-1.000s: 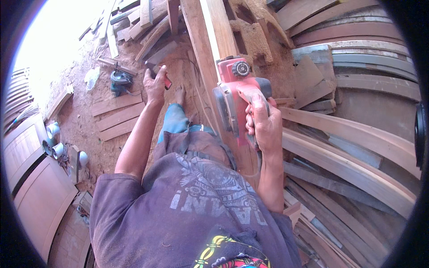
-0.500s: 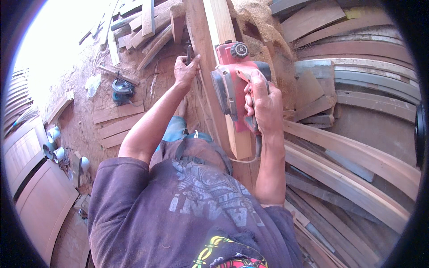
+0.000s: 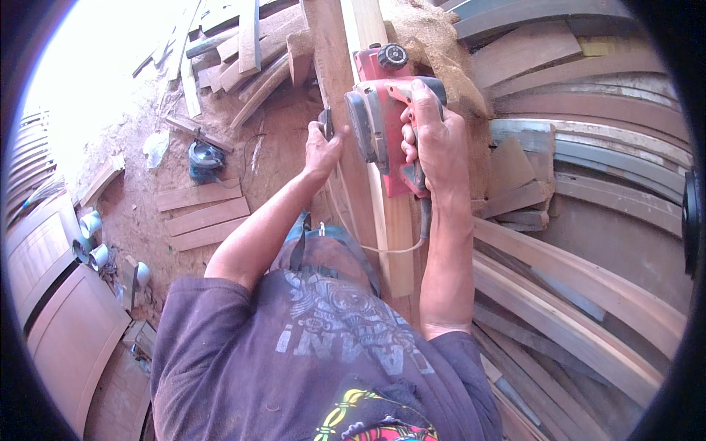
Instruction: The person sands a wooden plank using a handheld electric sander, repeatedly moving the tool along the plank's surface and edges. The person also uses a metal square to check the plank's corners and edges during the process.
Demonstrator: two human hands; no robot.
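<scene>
My right hand (image 3: 441, 151) is wrapped round the rear handle of a red electric hand planer (image 3: 379, 121) with a black depth knob at its front. The planer rests on a long pale timber (image 3: 399, 242), whose near end shows behind the tool. A wider reddish-brown beam (image 3: 354, 184) runs along beside and under that timber. Left of the planer, my left hand (image 3: 322, 153) is closed on a small upright dark object (image 3: 326, 119), too small to name, close to the beam's left edge. A cord (image 3: 390, 251) loops from the planer's handle across the timber toward the left.
Sawdust (image 3: 434, 44) heaps up beyond the planer. Stacked boards (image 3: 573, 283) fill the right side. A circular saw (image 3: 206, 158) sits on the ground at left near short planks (image 3: 206, 214). Offcuts (image 3: 257, 59) pile up at far left, and panelled doors (image 3: 77, 320) lie at near left.
The planer has slid forward along the timber with my right hand, showing more of the near end. My left hand has come closer to me and slightly right, still holding the dark object.
</scene>
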